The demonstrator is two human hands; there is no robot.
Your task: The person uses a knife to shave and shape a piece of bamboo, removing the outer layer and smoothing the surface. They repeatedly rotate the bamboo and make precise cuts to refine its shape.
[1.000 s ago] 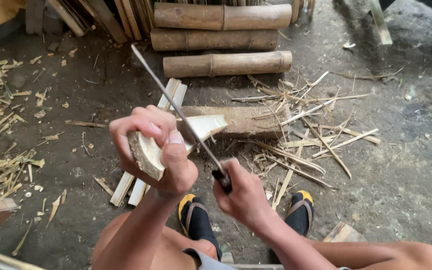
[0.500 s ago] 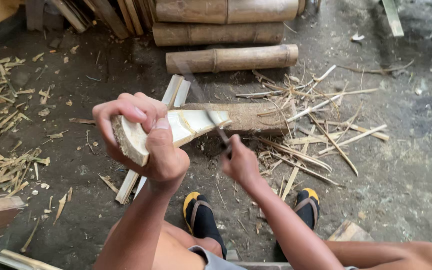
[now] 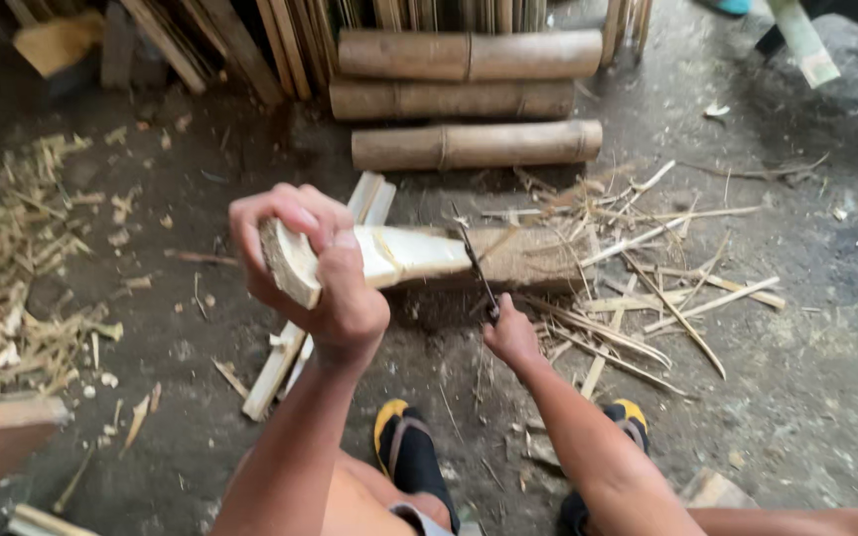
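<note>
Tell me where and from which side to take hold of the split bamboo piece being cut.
Grip the split bamboo piece at its near cut end, from above, as the left hand does, fingers curled over the curved top. That end is lifted toward the camera and lies away from the knife, which the right hand holds against the middle; the far end rests low on the ground.

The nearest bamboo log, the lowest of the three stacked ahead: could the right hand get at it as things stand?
Probably not right away. The right hand is closed on a knife set against the split bamboo piece held by the left hand. The nearest bamboo log lies uncovered beyond that piece.
</note>
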